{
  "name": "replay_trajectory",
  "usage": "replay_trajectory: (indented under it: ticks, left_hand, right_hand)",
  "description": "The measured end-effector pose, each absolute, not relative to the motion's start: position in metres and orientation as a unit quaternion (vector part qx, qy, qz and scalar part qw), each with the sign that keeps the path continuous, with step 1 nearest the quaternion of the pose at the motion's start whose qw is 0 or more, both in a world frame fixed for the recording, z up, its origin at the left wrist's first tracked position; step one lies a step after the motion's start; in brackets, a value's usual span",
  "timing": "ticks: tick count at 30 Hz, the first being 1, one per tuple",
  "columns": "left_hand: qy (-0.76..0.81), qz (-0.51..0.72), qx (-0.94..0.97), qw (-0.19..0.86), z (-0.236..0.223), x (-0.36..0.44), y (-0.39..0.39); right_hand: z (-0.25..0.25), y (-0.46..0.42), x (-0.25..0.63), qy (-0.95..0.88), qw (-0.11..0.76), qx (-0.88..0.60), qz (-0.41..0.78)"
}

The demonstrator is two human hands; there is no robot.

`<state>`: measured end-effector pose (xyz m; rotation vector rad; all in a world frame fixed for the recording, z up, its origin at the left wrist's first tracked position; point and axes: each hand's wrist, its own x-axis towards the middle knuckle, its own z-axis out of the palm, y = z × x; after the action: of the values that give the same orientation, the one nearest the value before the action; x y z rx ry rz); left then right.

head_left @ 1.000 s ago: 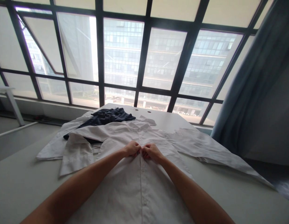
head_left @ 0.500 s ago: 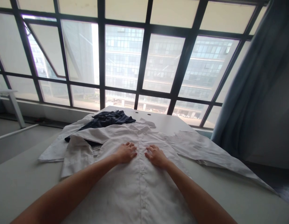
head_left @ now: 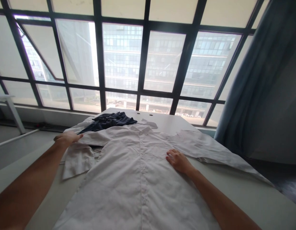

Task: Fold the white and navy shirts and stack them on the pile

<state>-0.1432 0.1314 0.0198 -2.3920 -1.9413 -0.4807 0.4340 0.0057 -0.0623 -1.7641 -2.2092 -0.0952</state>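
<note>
A: From where you sit, how does the white shirt (head_left: 121, 179) lie?

B: On my feed it is spread front up on the white table (head_left: 169, 123), placket (head_left: 141, 166) down the middle, collar (head_left: 144, 130) toward the windows (head_left: 124, 57). The right sleeve (head_left: 210, 148) runs out to the side; the left sleeve (head_left: 77, 159) is bent, its lower part turned toward me

A: And your hands?

B: I have my left hand (head_left: 67, 137) at the bend of that sleeve. Its thumb stands out from the rest, but I cannot tell whether the fingers pinch any fabric. My right hand (head_left: 179, 161) rests on the shirt front, fingers loosely curled and a little apart, tips by the chest pocket (head_left: 159, 150)

A: What lies near the left one?

B: I see a dark garment (head_left: 114, 120), crumpled just beyond the sleeve, over some white cloth (head_left: 82, 125)
</note>
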Motion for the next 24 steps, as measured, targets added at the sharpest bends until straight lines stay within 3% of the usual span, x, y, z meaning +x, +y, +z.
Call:
replay_trajectory:
  ticks: [4,8,11,13,15,18,20,24]
  left_hand:
    - [-0.729,-0.060,-0.681,-0.028,0.015,-0.166,0.119]
    - [-0.799,-0.165,-0.578,-0.023,0.038,-0.161,0.106]
    - [-0.791,-0.250,-0.555,0.061,0.064,-0.119,0.094]
    - [-0.697,-0.361,-0.575,0.231,0.069,-0.067,0.077]
    - [-0.531,-0.352,-0.712,0.296,0.056,-0.008,0.054]
    - [-0.269,-0.206,-0.910,0.239,0.014,0.059,0.020]
    - [-0.184,-0.160,-0.947,0.210,-0.013,0.074,0.011]
    - [-0.280,-0.195,-0.914,0.219,-0.030,0.050,0.035]
  right_hand:
    - [-0.061,0.004,0.433,-0.771,0.152,-0.618,-0.027]
    - [-0.061,0.005,0.434,-0.770,0.161,-0.617,-0.018]
    - [-0.063,0.006,0.436,-0.770,0.167,-0.616,-0.014]
    - [-0.064,0.006,0.437,-0.771,0.169,-0.614,-0.013]
    - [-0.065,0.005,0.438,-0.773,0.175,-0.610,-0.012]
    - [-0.065,0.005,0.440,-0.765,0.201,-0.612,0.000]
    - [-0.065,0.005,0.440,-0.752,0.232,-0.617,0.019]
    - [-0.062,0.008,0.433,-0.735,0.311,-0.596,0.086]
